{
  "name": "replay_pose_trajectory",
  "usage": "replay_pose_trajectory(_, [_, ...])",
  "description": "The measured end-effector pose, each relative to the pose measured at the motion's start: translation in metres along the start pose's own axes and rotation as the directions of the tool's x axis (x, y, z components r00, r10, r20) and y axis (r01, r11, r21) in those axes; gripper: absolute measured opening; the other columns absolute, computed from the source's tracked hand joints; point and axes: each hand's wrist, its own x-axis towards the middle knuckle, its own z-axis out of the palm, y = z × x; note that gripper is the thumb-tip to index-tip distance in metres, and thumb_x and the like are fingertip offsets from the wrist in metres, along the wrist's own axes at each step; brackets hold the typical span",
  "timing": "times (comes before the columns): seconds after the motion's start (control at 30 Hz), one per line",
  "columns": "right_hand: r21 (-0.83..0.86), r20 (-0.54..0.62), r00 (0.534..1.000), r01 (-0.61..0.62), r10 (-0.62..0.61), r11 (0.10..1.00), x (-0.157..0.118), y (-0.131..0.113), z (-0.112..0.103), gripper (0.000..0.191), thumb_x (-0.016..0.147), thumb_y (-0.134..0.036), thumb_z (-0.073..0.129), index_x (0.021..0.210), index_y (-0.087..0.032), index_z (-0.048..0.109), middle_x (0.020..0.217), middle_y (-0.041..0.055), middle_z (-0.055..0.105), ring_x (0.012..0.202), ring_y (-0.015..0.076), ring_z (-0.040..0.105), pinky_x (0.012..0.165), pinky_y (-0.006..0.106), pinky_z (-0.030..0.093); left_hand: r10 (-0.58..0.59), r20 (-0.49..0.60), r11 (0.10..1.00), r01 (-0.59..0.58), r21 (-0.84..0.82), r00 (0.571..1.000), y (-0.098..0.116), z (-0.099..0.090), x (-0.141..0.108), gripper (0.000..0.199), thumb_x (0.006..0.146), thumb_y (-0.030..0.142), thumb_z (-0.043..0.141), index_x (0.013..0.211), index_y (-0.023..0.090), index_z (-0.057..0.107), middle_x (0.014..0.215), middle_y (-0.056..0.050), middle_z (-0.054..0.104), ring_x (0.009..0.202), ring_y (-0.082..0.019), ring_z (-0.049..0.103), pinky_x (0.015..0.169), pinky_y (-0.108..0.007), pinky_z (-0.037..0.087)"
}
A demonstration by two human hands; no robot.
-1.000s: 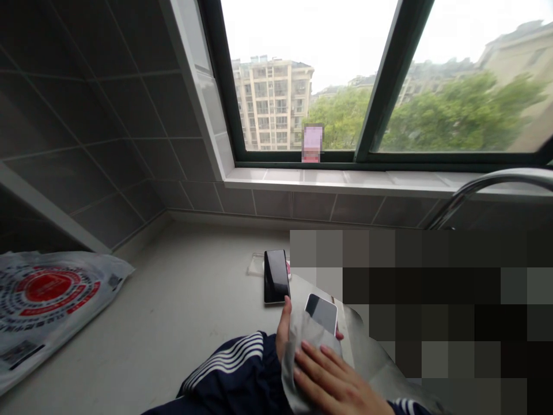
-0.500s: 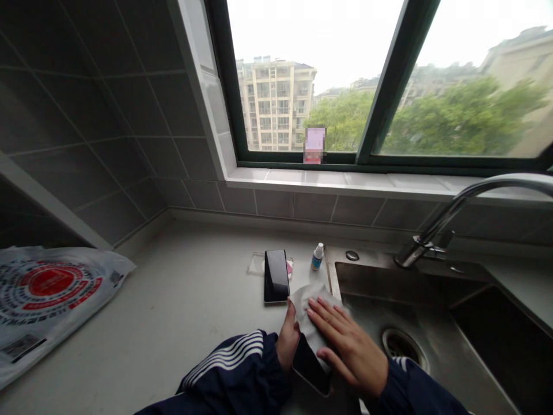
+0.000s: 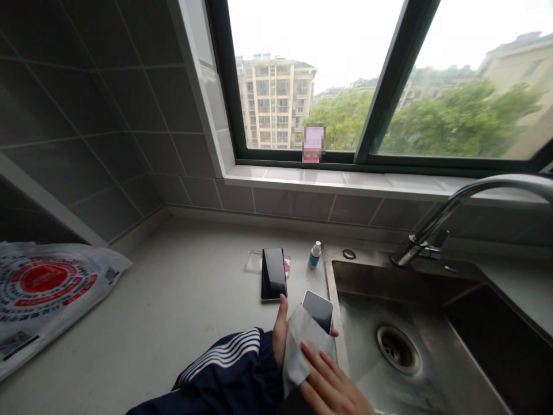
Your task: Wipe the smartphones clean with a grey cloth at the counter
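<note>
Right hand (image 3: 334, 385), fingers extended, presses a thin pale-grey cloth (image 3: 302, 349) over the white-edged, dark-screened phone (image 3: 318, 310) cradled by the left hand (image 3: 280, 339). A loose left grip under outward pressure could drop it into the steel sink (image 3: 360, 323) beside. Its uncovered end lies beyond the right fingertips.

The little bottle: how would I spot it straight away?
Find the steel sink at right, then the counter just past its left edge. The bottle is there. Unlike the black phone lying flat to its left, it stands upright, with a white top.
</note>
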Motion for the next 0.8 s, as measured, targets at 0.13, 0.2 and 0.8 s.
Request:
replay_pose_trajectory(0.13, [-0.004, -0.016, 1.000, 0.017, -0.017, 1.000, 0.001, 0.000, -0.003, 0.031, 0.103, -0.027, 0.039, 0.110, -0.018, 0.068, 0.129, 0.0031, 0.065, 0.136, 0.0214, 0.041, 0.121, 0.033, 0.015, 0.018, -0.038, 1.000, -0.017, 0.006, 0.999, 0.001, -0.002, 0.002, 0.111, 0.064, 0.093, 0.031, 0.121, 0.003, 0.060, 0.097, -0.023, 0.069, 0.089, -0.035, 0.064, 0.084, -0.047, 0.044])
replay_pose_trajectory(0.2, [-0.004, 0.023, 0.999, 0.037, -0.037, 0.999, -0.001, 0.003, -0.005, 0.032, 0.103, -0.026, 0.038, 0.112, -0.016, 0.067, 0.129, 0.0049, 0.065, 0.136, 0.0217, 0.042, 0.121, 0.035, 0.012, 0.051, -0.024, 0.999, -0.051, -0.003, 0.998, 0.000, -0.006, 0.004, 0.109, 0.065, 0.092, 0.031, 0.122, 0.004, 0.059, 0.099, -0.023, 0.069, 0.090, -0.034, 0.064, 0.085, -0.047, 0.044])
replay_pose_trajectory(0.8, [0.119, 0.170, 0.974, -0.172, 0.150, 0.978, -0.020, 0.062, -0.030, 0.050, 0.099, -0.045, 0.045, 0.134, -0.011, 0.053, 0.145, 0.0146, 0.048, 0.142, 0.0287, 0.033, 0.120, 0.048, 0.020, 0.115, 0.120, 0.993, -0.115, -0.003, 0.986, -0.001, -0.008, 0.007, 0.086, 0.081, 0.075, 0.038, 0.137, 0.011, 0.048, 0.124, -0.021, 0.062, 0.115, -0.037, 0.057, 0.102, -0.051, 0.034])
